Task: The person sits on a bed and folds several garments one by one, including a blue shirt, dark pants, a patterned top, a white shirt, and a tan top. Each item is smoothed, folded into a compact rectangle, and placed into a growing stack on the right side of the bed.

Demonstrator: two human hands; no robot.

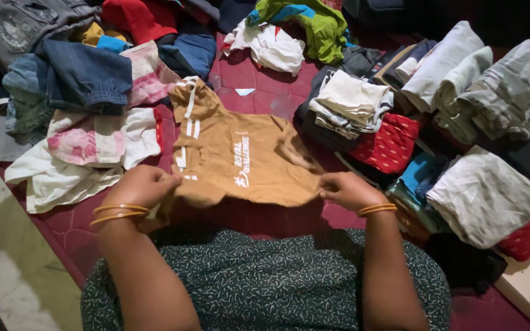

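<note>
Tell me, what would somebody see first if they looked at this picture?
First comes the tan T-shirt in the middle, spread on the dark red floor, with the left hand and right hand gripping its near edge. To the right sit stacks of folded clothes, and to the left a jumbled heap of unfolded clothes.

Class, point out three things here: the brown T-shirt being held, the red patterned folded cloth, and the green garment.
brown T-shirt (240, 162), head view, middle of its chest.
red patterned folded cloth (389, 144), head view, its top face.
green garment (320, 24), head view, crumpled middle.
</note>
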